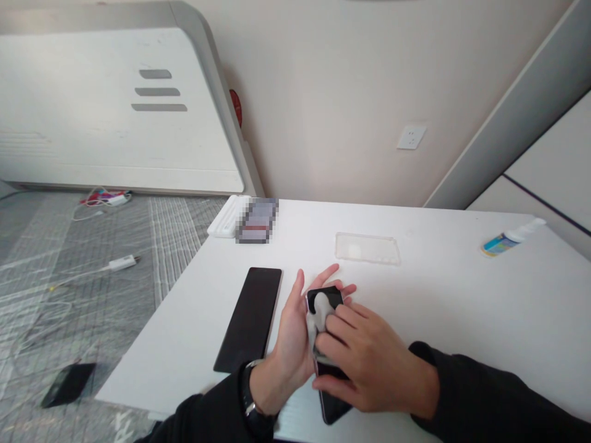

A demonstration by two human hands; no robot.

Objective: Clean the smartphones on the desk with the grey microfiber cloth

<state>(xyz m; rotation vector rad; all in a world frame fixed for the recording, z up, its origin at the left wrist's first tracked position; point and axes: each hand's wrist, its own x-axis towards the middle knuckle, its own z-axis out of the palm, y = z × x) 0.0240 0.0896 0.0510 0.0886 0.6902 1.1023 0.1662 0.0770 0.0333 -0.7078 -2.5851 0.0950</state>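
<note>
My left hand (290, 344) cradles a dark phone (331, 403) by its left edge, fingertips showing past its top end. My right hand (369, 360) lies over the phone's screen, its fingers pressing a small grey-white cloth (318, 314) against the glass. Both hands hover just above the near edge of the white table (462, 307). A second dark phone (252, 317) lies flat on the table to the left of my left hand. A clear phone case (367, 248) lies further back, beyond the hands.
A small spray bottle (510, 239) with a blue label lies at the table's far right. A white box (226, 216) and a blurred item (257, 220) sit at the back left corner. On the floor are chargers with cables (120, 263) and a dark flat object (68, 384).
</note>
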